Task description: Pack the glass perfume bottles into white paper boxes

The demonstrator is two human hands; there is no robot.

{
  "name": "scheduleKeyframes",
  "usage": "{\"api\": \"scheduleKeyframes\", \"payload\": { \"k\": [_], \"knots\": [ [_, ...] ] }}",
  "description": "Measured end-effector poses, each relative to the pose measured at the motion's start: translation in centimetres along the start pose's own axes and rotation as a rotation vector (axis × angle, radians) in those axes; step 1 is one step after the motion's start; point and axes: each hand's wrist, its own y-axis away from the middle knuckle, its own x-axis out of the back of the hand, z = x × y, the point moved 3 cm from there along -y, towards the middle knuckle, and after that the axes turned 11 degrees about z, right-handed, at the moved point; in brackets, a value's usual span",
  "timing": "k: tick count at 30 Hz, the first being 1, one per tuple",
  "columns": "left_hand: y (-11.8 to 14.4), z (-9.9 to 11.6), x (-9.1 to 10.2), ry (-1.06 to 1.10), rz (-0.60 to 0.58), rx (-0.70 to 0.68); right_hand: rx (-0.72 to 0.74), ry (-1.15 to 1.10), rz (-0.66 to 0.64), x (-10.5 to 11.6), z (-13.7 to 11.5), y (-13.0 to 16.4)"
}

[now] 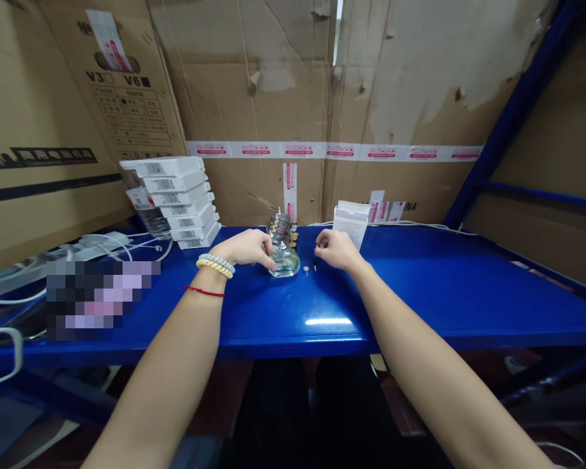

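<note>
— Toward the back edge of the glossy blue metal shelf [420, 293], what are the hands doing?

— The left hand [247, 249] curls around a small clear glass bottle [284, 262], fingers closed on its near side. More small glass bottles [279, 225] stand in a row just behind it. The right hand [336, 249] is drawn together, fingertips pinched on something too small to identify. A tiny silvery round piece [305, 269] lies on the surface between the hands, just beside the held bottle.

— What could go wrong?

— I'd judge the held bottle could knock the row behind it, since they stand touching or nearly so. The silvery piece might be brushed away by a wrist, given the slick surface.

— And the surroundings?

— A leaning stack of white flat cartons with barcode labels [180, 202] sits at the back left, white cables [112, 242] beside it. A small white upright box [350, 220] stands behind the right hand.

— Any writing?

— The brown cardboard sheet [127, 111] at back left reads "V3" and "V6" over a printed table too small to read. The white tape with red print [332, 151] is illegible.
</note>
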Motion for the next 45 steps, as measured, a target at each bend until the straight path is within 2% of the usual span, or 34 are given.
{"api": "scheduleKeyframes", "payload": {
  "k": [3, 5, 7, 9, 11, 14, 16, 19, 22, 25, 27, 30, 34, 40, 45],
  "knots": [
    [0.0, -0.1, 0.0, 0.033, -0.003, 0.011, -0.003, 0.111, -0.084, -0.4, 0.3, 0.3],
    [0.1, -0.2, 0.0, 0.045, -0.006, 0.024, 0.038, 0.120, -0.048, -0.1, 0.0, 0.4],
    [0.1, -0.2, 0.0, 0.049, -0.011, 0.031, 0.139, 0.099, 0.031, 0.5, -0.8, 0.4],
    [0.2, -0.2, 0.0, 0.049, -0.013, 0.036, 0.252, 0.065, 0.027, 0.9, -1.7, 0.6],
    [0.3, -0.1, 0.0, 0.050, -0.015, 0.039, 0.308, 0.053, -0.095, 0.7, -2.3, 0.9],
    [0.4, 0.2, 0.0, 0.065, -0.020, 0.044, 0.296, 0.077, -0.295, -0.1, -2.6, 1.3],
    [0.5, 0.3, 0.0, 0.079, -0.021, 0.047, 0.282, 0.077, -0.363, -0.6, -2.6, 1.6],
    [0.6, 0.4, 0.0, 0.081, -0.016, 0.046, 0.283, 0.052, -0.391, -0.8, -2.8, 1.8],
    [0.6, 0.5, 0.0, 0.064, -0.010, 0.035, 0.274, -0.002, -0.303, 0.0, -3.1, 1.6],
    [0.7, 1.2, -0.2, 0.052, 0.001, 0.006, 0.207, -0.169, -0.069, 1.3, -3.3, 1.2],
    [0.7, 1.8, -0.5, 0.050, 0.013, -0.016, 0.170, -0.303, 0.034, 1.8, -3.4, 1.1],
    [0.6, 2.8, -0.9, 0.033, 0.052, -0.065, 0.195, -0.404, 0.050, 1.6, -3.5, 1.1],
    [0.5, 3.6, -1.4, -0.021, 0.132, -0.189, 0.252, -0.420, 0.048, 1.2, -3.5, 1.1],
    [0.3, 3.8, -1.9, -0.026, 0.181, -0.247, 0.291, -0.384, 0.053, 1.0, -3.3, 1.1],
    [0.1, 4.1, -2.5, -0.008, 0.218, -0.300, 0.280, -0.293, 0.105, 0.9, -3.0, 1.0]
  ]
}}
